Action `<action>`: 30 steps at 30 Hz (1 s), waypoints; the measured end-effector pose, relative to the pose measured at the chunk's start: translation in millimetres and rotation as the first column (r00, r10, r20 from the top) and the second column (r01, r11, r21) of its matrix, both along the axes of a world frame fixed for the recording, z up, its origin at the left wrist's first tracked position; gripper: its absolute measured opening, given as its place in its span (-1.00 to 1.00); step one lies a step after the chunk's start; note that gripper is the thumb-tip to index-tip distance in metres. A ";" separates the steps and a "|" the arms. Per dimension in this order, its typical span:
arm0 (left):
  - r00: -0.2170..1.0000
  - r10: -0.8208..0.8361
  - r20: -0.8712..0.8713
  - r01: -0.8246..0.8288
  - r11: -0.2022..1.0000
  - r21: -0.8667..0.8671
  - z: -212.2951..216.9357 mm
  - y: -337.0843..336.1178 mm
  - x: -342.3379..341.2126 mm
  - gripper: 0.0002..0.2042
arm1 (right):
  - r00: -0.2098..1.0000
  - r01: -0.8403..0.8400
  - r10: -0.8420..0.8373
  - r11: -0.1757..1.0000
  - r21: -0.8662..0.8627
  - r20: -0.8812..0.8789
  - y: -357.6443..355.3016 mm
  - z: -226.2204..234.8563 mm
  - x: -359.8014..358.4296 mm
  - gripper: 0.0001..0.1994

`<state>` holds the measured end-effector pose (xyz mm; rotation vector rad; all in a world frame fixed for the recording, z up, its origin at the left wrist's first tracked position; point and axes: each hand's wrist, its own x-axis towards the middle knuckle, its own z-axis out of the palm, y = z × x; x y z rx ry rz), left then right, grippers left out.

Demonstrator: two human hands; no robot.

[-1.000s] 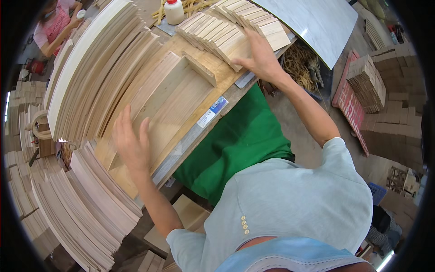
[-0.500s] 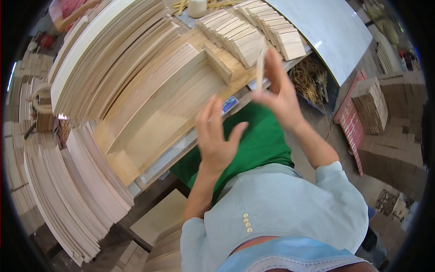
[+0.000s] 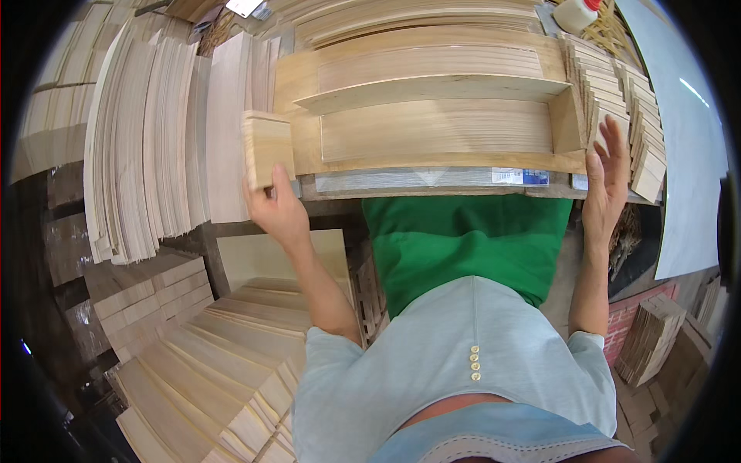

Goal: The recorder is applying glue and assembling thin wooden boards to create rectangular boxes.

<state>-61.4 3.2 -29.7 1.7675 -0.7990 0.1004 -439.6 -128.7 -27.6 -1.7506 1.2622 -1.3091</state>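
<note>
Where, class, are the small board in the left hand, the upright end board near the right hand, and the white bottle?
Small board (image 3: 272, 147), head view: middle of its broad face.
Upright end board (image 3: 567, 122), head view: its inner face.
White bottle (image 3: 573, 16), head view: its white body.

- A woodworking shop, seen from where I stand: cut timber crowds around the brown-edged wooden worktable (image 3: 448, 191).
- At the table's left edge and past it, long pale wooden boards (image 3: 147, 139) stand packed in thick rows.
- Long, thin, light-brown wooden strips (image 3: 417, 23) lie stacked along the far edge.
- Toward the right edge, small rectangular pale-wood pieces (image 3: 594, 85) overlap in two fanned rows.
- Near the far right corner: a white plastic bottle with a red cap (image 3: 573, 15).
- Below the front left corner, broad tan wooden slats (image 3: 208, 370) are heaped high.
</note>
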 end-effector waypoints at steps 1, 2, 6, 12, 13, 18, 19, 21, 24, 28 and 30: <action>0.999 -0.046 0.021 0.044 0.996 0.079 -13.1 -2.2 14.6 -0.85 | 1.000 -0.002 0.002 1.000 -0.001 -0.002 -3.0 -3.7 0.8 -0.49; 0.999 -0.040 0.024 0.038 0.996 0.082 -22.4 -3.6 20.0 -0.85 | 0.999 -0.028 0.026 0.997 0.076 0.022 -3.8 -11.7 2.9 -0.49; 0.988 -0.105 -0.115 0.127 0.971 0.204 -36.3 -14.0 22.2 -0.85 | 0.995 -0.033 0.051 0.978 0.204 -0.084 -3.3 -18.8 9.9 -0.50; 0.977 -0.197 -0.081 0.204 0.975 0.089 -36.7 -23.4 18.1 -0.85 | 0.991 0.022 0.002 0.984 0.176 -0.134 -6.7 -29.3 4.6 -0.53; 0.979 -0.183 -0.086 0.191 0.975 0.110 -40.9 -24.4 19.4 -0.85 | 0.993 0.026 -0.002 0.981 0.193 -0.121 -7.2 -31.1 3.7 -0.53; 0.983 -0.159 -0.089 0.174 0.966 0.193 -41.0 -22.2 12.0 -0.86 | 0.989 0.005 0.018 0.988 0.155 -0.145 -8.0 -30.8 3.9 -0.53; 0.985 -0.162 -0.056 0.170 0.962 0.215 -39.9 -20.6 10.8 -0.86 | 0.988 0.001 0.021 0.990 0.140 -0.153 -7.6 -30.5 4.8 -0.53; 0.986 -0.165 -0.020 0.165 0.958 0.236 -36.9 -19.8 7.8 -0.85 | 0.989 0.002 0.020 0.989 0.146 -0.149 -6.9 -30.0 5.1 -0.53; 0.970 -0.194 -0.148 0.220 0.957 0.187 -32.9 -20.5 2.9 -0.84 | 0.990 -0.004 0.028 0.984 0.180 -0.135 -8.3 -29.5 6.6 -0.54; 0.954 -0.250 -0.166 0.276 0.948 0.160 -29.6 -25.1 -2.0 -0.82 | 0.984 0.029 -0.006 0.992 0.125 -0.180 -8.3 -33.1 -2.1 -0.53; 0.932 -0.245 -0.269 0.301 0.934 0.192 -39.4 -26.4 0.5 -0.78 | 0.988 0.039 -0.015 0.988 0.153 -0.153 -8.2 -38.4 -1.7 -0.53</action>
